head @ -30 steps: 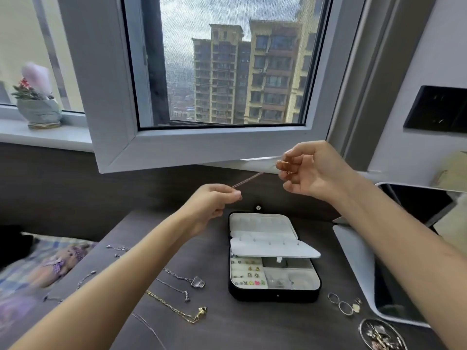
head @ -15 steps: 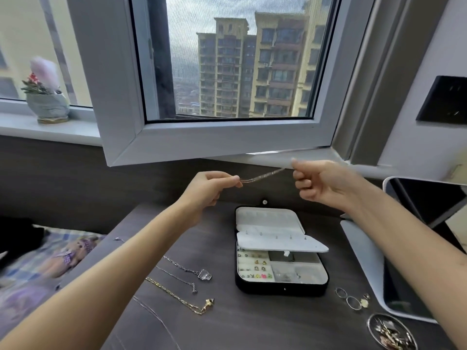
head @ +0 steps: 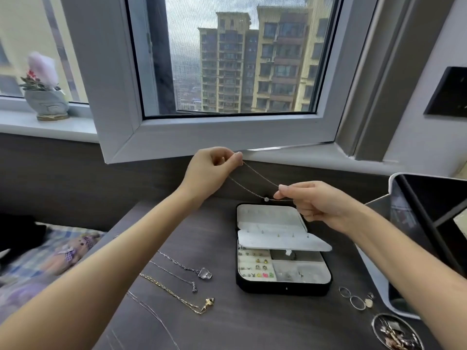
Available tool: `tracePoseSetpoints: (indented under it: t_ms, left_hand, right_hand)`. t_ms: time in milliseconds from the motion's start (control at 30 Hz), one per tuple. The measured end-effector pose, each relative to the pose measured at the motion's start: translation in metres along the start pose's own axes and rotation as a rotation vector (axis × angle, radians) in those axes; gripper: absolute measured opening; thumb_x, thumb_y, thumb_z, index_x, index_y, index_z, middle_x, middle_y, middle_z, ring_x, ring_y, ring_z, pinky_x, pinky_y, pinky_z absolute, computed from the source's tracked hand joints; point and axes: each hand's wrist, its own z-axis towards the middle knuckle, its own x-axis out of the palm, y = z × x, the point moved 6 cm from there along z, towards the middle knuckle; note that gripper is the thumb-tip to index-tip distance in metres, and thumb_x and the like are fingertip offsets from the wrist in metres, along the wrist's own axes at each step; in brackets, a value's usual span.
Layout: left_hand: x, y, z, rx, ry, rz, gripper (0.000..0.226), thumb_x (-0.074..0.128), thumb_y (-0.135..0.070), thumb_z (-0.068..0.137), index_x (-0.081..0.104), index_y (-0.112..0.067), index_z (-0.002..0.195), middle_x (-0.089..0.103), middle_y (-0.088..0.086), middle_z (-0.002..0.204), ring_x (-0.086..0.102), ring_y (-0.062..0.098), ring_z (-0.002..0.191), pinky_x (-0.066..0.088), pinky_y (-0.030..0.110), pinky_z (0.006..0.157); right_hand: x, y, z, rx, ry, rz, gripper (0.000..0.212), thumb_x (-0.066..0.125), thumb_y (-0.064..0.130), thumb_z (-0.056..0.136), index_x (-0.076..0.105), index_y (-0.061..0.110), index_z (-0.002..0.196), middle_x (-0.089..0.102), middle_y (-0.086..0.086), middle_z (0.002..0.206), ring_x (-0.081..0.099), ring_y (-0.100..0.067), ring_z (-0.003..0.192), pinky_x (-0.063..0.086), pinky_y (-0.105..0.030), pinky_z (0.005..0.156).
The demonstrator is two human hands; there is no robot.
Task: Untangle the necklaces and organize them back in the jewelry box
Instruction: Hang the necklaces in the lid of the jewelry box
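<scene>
Head view: the left hand and the right hand each pinch one thin necklace in the air, far across the dark table. The chain slants down from left to right in two strands, with its pendant just beside the right fingertips. The open jewelry box lies directly below, nearer the right hand, with nothing in between. More necklaces lie to its left, and rings to its right.

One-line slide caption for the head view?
Left hand and right hand pinch a thin necklace above the open jewelry box; other necklaces lie on the desk.
</scene>
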Motion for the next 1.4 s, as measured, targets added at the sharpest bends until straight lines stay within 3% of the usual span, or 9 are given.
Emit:
tracePoseSetpoints:
  t_ms: [267, 367, 500, 600, 733, 867, 1033, 1167, 1400]
  left_hand:
    - [-0.001, -0.014, 0.004, 0.068, -0.051, 0.088, 0.025, 0.052, -0.031, 0.097, 0.062, -0.014, 0.082, 0.043, -0.01, 0.054, 0.038, 0.002, 0.044, 0.028, 0.011, 0.046]
    - [-0.011, 0.0, 0.011, -0.041, -0.142, 0.016, 0.025, 0.051, -0.029, 0.098, 0.061, -0.014, 0.081, 0.051, -0.005, 0.066, 0.043, 0.001, 0.054, 0.032, 0.006, 0.049]
    - [0.003, 0.021, 0.008, -0.144, -0.077, -0.081, 0.027, 0.052, -0.028, 0.098, 0.06, -0.016, 0.074, 0.047, -0.009, 0.059, 0.04, -0.002, 0.043, 0.031, 0.012, 0.045]
    - [0.025, 0.04, 0.002, -0.237, 0.023, -0.121, 0.03, 0.05, -0.027, 0.098, 0.057, -0.016, 0.071, 0.041, -0.013, 0.048, 0.034, 0.006, 0.047, 0.029, 0.02, 0.047]
    - [0.055, 0.06, -0.005, -0.345, 0.213, -0.221, 0.033, 0.043, -0.025, 0.102, 0.055, -0.013, 0.074, 0.041, -0.003, 0.058, 0.037, 0.009, 0.05, 0.033, 0.016, 0.048]
    - [0.079, 0.075, -0.01, -0.363, 0.318, -0.151, 0.033, 0.038, -0.021, 0.102, 0.064, -0.004, 0.093, 0.06, 0.002, 0.077, 0.055, 0.017, 0.072, 0.046, 0.024, 0.07]
    - [0.094, 0.089, -0.012, -0.079, 0.396, 0.61, 0.028, 0.041, -0.013, 0.093, 0.064, -0.02, 0.108, 0.065, -0.002, 0.112, 0.055, 0.024, 0.109, 0.036, 0.032, 0.091]
    - [0.106, 0.094, -0.019, 0.013, 0.403, 0.808, 0.031, 0.039, -0.018, 0.094, 0.063, -0.016, 0.114, 0.06, 0.003, 0.117, 0.046, 0.028, 0.111, 0.027, 0.03, 0.085]
    - [0.114, 0.117, -0.014, -0.075, 0.448, 0.592, 0.03, 0.038, -0.008, 0.091, 0.064, -0.013, 0.106, 0.055, 0.006, 0.112, 0.045, 0.027, 0.109, 0.032, 0.026, 0.093]
  right_hand:
    - [0.003, -0.015, 0.005, -0.068, -0.132, 0.008, 0.027, 0.065, 0.037, 0.086, 0.068, 0.014, 0.072, 0.041, 0.004, 0.055, 0.033, -0.007, 0.049, 0.026, -0.023, 0.053]
    - [-0.01, -0.021, 0.003, -0.042, -0.127, 0.273, 0.025, 0.071, 0.038, 0.073, 0.062, 0.015, 0.066, 0.055, 0.002, 0.066, 0.046, -0.01, 0.059, 0.032, -0.025, 0.057]
    - [-0.027, -0.013, 0.002, -0.104, 0.005, 0.761, 0.036, 0.092, 0.037, 0.044, 0.067, 0.017, 0.06, 0.069, -0.004, 0.08, 0.067, -0.018, 0.081, 0.057, -0.038, 0.077]
    - [-0.032, 0.011, 0.004, -0.19, 0.025, 1.01, 0.018, 0.073, 0.024, 0.072, 0.067, 0.012, 0.06, 0.062, -0.004, 0.07, 0.067, -0.018, 0.072, 0.056, -0.042, 0.083]
    - [-0.028, 0.048, 0.018, -0.214, -0.039, 0.813, 0.023, 0.05, 0.021, 0.094, 0.062, 0.011, 0.077, 0.052, 0.0, 0.061, 0.055, -0.012, 0.057, 0.057, -0.032, 0.068]
    - [-0.015, 0.076, 0.035, -0.25, -0.03, 0.404, 0.02, 0.051, 0.021, 0.096, 0.062, 0.008, 0.085, 0.049, 0.002, 0.059, 0.048, -0.01, 0.055, 0.05, -0.028, 0.061]
    - [-0.014, 0.094, 0.048, -0.287, -0.085, 0.126, 0.02, 0.054, 0.022, 0.096, 0.066, 0.007, 0.088, 0.049, 0.003, 0.06, 0.047, -0.01, 0.056, 0.049, -0.026, 0.06]
    - [-0.02, 0.098, 0.053, -0.304, -0.094, 0.084, 0.021, 0.054, 0.022, 0.095, 0.066, 0.008, 0.086, 0.05, 0.003, 0.059, 0.047, -0.011, 0.057, 0.049, -0.026, 0.06]
    - [-0.032, 0.097, 0.06, -0.305, -0.116, 0.081, 0.021, 0.055, 0.023, 0.095, 0.067, 0.008, 0.085, 0.05, 0.004, 0.058, 0.047, -0.011, 0.056, 0.049, -0.027, 0.061]
